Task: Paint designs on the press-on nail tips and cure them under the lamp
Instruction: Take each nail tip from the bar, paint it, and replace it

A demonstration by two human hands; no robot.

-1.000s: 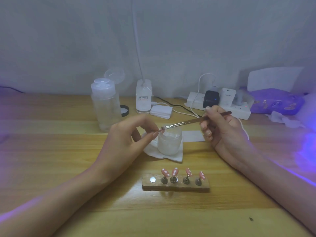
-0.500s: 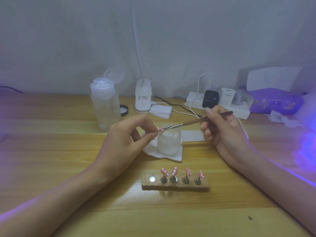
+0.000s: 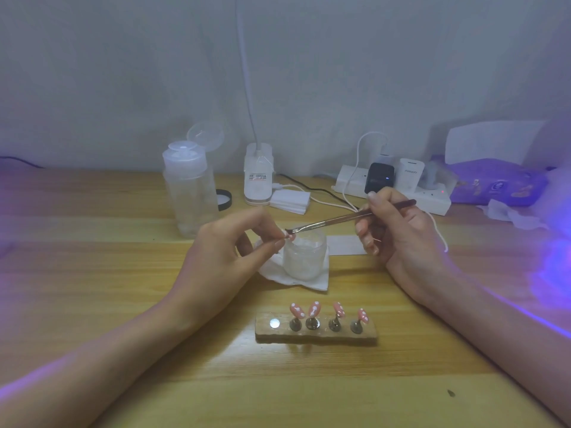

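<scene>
At the far left we see a clear pump bottle standing with its flip cap open, on the wooden table. Our left hand comes next, thumb and forefinger pinching a single nail tip just above the jar. The tip is small and pinkish, and the fingertips hide most of it. Behind stands a white base with a slim stalk rising from it. Its label has red and dark print too small for us to read.

Nearer to us lies a wooden holder, with a bare silver disc at its left end. Four nail tips stand on it in a row on little metal stems, glossy pink with white dots. A frosted jar sits on a folded white tissue. Across its mouth reaches the brush, its dark bristles touching the pinched tip. Our right hand grips the brush's handle like a pen.

On the white power strip behind sit a black charger and a white charger whose grey word looks like "pisen". The print on the purple packet at the right is too blurred for us to read.
</scene>
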